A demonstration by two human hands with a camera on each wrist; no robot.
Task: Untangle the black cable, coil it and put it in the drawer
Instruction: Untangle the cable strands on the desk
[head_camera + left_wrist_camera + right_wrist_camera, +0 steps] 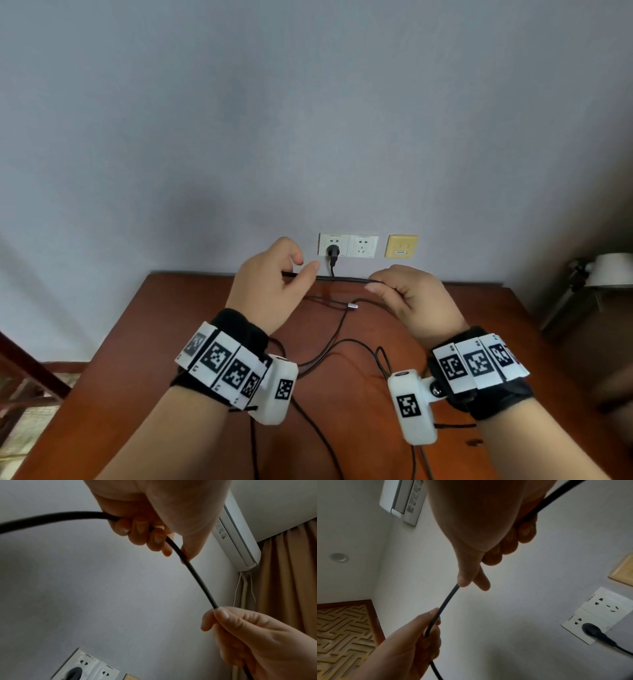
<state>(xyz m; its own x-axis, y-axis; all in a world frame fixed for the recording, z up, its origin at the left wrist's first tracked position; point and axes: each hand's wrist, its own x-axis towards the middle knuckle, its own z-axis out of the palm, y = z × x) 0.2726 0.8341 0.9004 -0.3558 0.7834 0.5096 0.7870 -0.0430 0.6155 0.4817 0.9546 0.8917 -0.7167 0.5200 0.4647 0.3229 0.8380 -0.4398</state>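
Cable (342, 279) stretched taut at frame centre between two hands above the table (137, 377). Left hand (267, 284) curls its fingers round it; right hand (411, 298) pinches it. Slack loops below. Two sockets (347, 245), one plug (333, 251).

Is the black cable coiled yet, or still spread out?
Spread out. A straight stretch of the black cable runs between the left hand and right hand; the rest lies in loose strands on the table.
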